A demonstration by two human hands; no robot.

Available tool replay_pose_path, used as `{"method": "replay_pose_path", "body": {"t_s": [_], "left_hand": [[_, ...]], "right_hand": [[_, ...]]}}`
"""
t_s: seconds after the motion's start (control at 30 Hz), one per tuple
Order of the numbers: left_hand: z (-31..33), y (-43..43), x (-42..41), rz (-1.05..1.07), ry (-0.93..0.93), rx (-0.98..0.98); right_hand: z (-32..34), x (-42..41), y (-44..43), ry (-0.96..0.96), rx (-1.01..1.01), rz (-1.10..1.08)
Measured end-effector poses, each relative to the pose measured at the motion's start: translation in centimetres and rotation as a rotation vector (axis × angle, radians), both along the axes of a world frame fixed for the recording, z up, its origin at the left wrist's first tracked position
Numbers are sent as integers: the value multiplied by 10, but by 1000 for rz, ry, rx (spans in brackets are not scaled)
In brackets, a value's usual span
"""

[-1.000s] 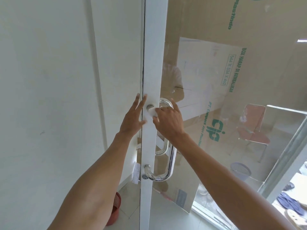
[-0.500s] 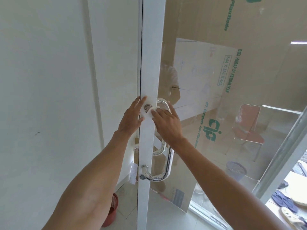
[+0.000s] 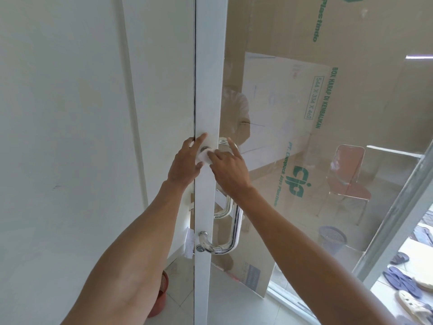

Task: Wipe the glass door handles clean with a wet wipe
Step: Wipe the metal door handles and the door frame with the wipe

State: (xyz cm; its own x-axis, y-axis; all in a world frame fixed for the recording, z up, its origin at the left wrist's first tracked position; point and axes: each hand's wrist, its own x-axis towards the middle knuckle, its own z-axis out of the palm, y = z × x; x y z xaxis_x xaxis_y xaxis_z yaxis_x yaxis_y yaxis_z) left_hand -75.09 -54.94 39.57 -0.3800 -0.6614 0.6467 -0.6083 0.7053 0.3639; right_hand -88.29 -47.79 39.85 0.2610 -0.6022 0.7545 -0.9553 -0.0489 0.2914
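- The left hand lay flat on the white door frame; the right hand pressed the wet wipe on the upper mount of the steel handle.
- The small wad could slip free under light pressure, and the bar below might go unwiped.
- The right thumb was hidden, so whether it pinched the wet wipe could not be told.

1. Door frame: white, upright, centre; glass pane to its right.
2. Handle: chrome, D-shaped, on the frame's right side.
3. Left hand: fingers straight, flat on the frame beside the handle's upper mount.
4. Right hand: holds the white wet wipe against the upper mount.
5. Red basket: on the floor, near left.
6. Sandals: on the floor, near right.
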Motion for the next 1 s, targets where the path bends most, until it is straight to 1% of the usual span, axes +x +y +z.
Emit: {"method": "replay_pose_path", "body": {"t_s": [0.1, 0.17, 0.23, 0.3, 0.4, 0.5, 0.57, 0.6, 0.7, 0.77, 0.9, 1.0], "left_hand": [[-2, 3, 0, 18, -7, -13], [-4, 5, -1, 25, -2, -22], [-5, 7, -2, 39, 5, -23], [-5, 9, -5, 46, 11, -8], [-5, 12, -7, 52, 8, 4], [-5, 12, -7, 49, 15, 4], [-6, 12, -8, 46, 26, 10], [-6, 12, -9, 47, 30, 14], [-9, 11, -12, 48, 58, 19], [-12, 11, -15, 60, 74, 23], [-13, 10, -19, 84, 87, 18], [-12, 9, -20, 92, 97, 22]], "right_hand": [[-24, -30, 16, -146, -234, 120], [-40, -47, 28, -282, -306, 134], [-53, -54, 36, -381, -324, 104], [-56, -51, 39, -440, -310, 51], [-38, -38, 30, -512, -256, 15], [-24, -26, 23, -488, -233, 47], [-27, -26, 26, -500, -217, -2], [-33, -28, 28, -557, -196, -26], [-58, -34, 38, -851, -105, -34], [-73, -34, 44, -957, -41, -69], [-77, -29, 44, -1000, -68, -78], [-56, -26, 34, -948, -121, -68]]}}
